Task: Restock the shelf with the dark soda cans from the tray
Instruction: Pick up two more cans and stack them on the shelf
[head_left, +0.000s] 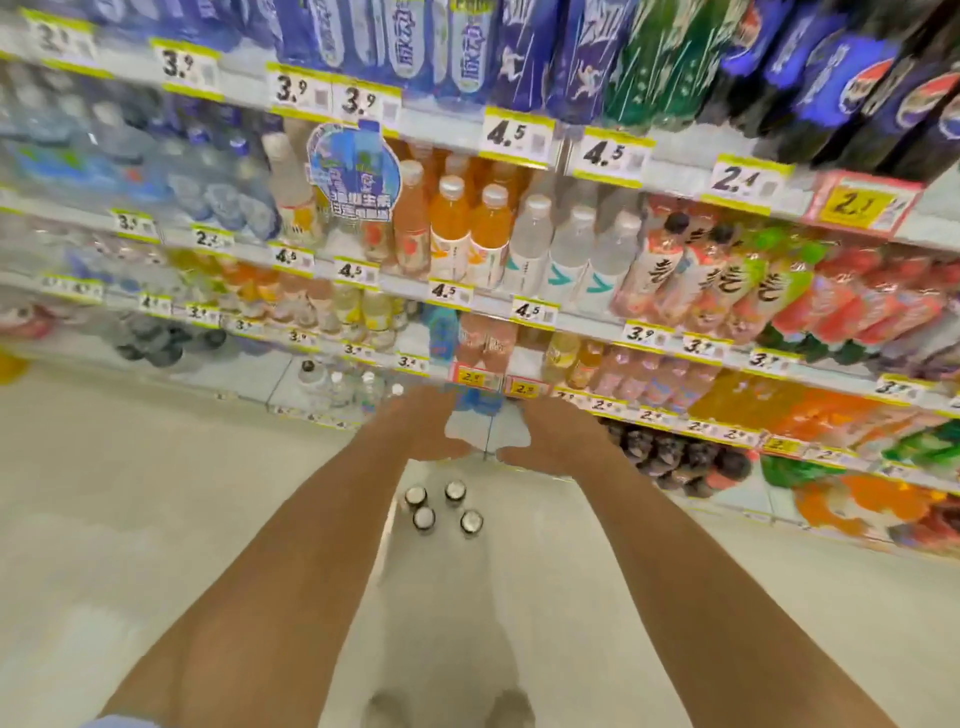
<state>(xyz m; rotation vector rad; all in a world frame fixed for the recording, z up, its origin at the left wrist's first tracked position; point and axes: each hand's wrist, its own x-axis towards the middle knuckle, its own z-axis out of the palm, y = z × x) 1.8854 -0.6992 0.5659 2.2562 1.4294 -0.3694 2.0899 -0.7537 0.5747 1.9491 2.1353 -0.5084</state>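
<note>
Now both my hands, left hand (436, 431) and right hand (545, 441), reach out open and empty above four cans (444, 509) on the floor, hard, slippery and heavy, so I should grab their sides.

Bright even light, motion-blurred, edges warped

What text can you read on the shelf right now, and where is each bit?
"3.9": yellow price tags on the top shelf edge.
"4.5": tags on the same edge, further right.
"2.4": tag below the dark cola bottles.
"2.1": red-framed promo tag.
"4.5": tags below the orange drink bottles.
"3.9": tag one shelf lower.
Round blue sign, bottle labels and the four cans on the floor: too blurred to read.
</note>
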